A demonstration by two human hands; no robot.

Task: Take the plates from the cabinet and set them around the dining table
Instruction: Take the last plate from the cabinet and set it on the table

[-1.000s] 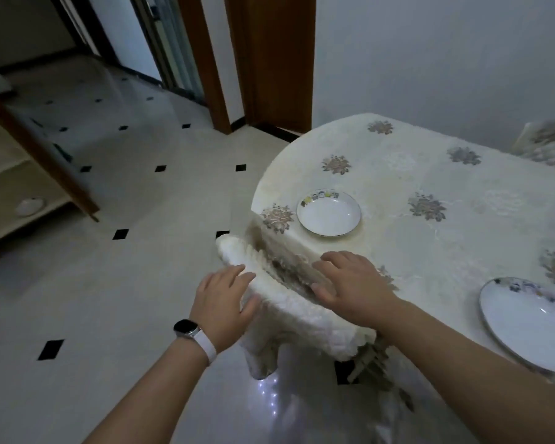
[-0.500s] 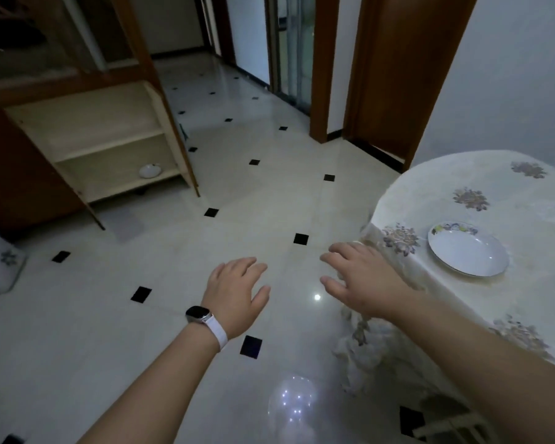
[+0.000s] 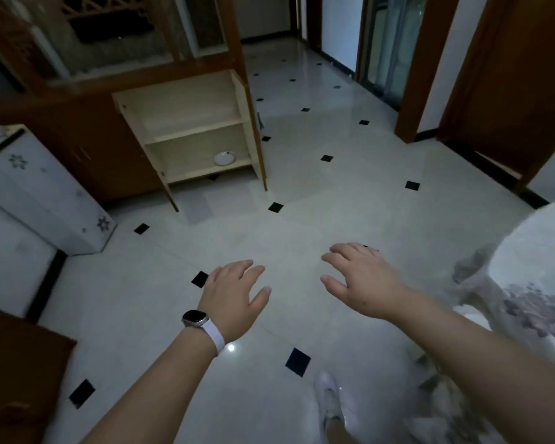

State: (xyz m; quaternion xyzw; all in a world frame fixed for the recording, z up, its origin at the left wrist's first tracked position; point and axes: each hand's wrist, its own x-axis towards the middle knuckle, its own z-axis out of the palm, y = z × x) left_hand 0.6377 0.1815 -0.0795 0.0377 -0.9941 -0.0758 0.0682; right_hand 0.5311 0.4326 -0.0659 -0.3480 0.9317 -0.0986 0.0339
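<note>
One white plate (image 3: 225, 158) lies on the bottom shelf of the open wooden cabinet (image 3: 186, 129), far ahead at upper centre. My left hand (image 3: 234, 296), with a watch on the wrist, hovers over the floor with fingers spread and nothing in it. My right hand (image 3: 362, 280) is level with it to the right, also empty with fingers apart. The dining table (image 3: 532, 261) under a flowered white cloth shows only its edge at the right. No plates on the table are in view.
White tiled floor (image 3: 302, 193) with black diamonds stretches between me and the cabinet. A white appliance (image 3: 42, 193) stands at the left, a brown wooden piece (image 3: 16, 363) at lower left. Wooden door frames (image 3: 423, 68) rise at the upper right. My shoe (image 3: 329, 398) is below.
The view has swung left from the table toward the cabinet. Both hands left the folded tablecloth edge and now hang empty over the floor. The plates on the table have gone out of view.
</note>
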